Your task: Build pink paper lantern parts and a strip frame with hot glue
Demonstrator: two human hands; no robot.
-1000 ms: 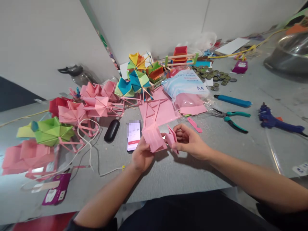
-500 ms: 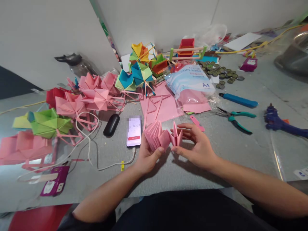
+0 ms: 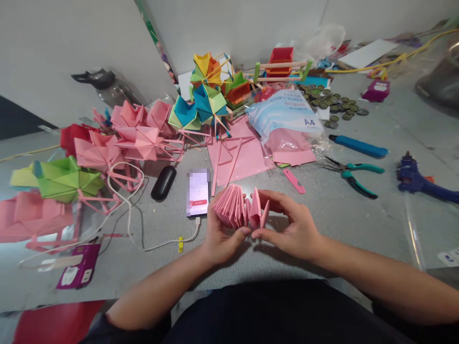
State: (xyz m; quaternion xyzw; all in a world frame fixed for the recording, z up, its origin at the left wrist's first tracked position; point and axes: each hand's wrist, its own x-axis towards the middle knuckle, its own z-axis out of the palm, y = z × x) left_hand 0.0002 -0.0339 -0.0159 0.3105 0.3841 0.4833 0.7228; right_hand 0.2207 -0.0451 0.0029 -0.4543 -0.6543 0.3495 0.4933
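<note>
A thick fan of folded pink paper pieces [image 3: 229, 206] stands in my left hand [image 3: 223, 243], whose thumb presses along its lower edge. In my right hand [image 3: 292, 227] a smaller folded pink paper piece [image 3: 256, 210] is gripped between thumb and fingers, right beside the fan. Whether the two are joined I cannot tell. Both hands are close together over the front of the table. Just beyond them lie a pink paper sheet [image 3: 238, 157] with thin pink paper strips [image 3: 234, 162] on it, and a pink cutter [image 3: 294, 181].
A phone [image 3: 197, 193] on a white cable [image 3: 161, 248] and a black case [image 3: 163, 183] lie left. Folded-paper models [image 3: 136, 138] crowd the back left. Long-nose pliers [image 3: 353, 174], a blue-handled tool [image 3: 358, 145] and a blue glue gun [image 3: 412, 177] lie right; a paper pack [image 3: 287, 117] lies behind.
The pink fan has turned, so its folded edges now face me more. My right hand's piece has moved slightly left, closer to the fan.
</note>
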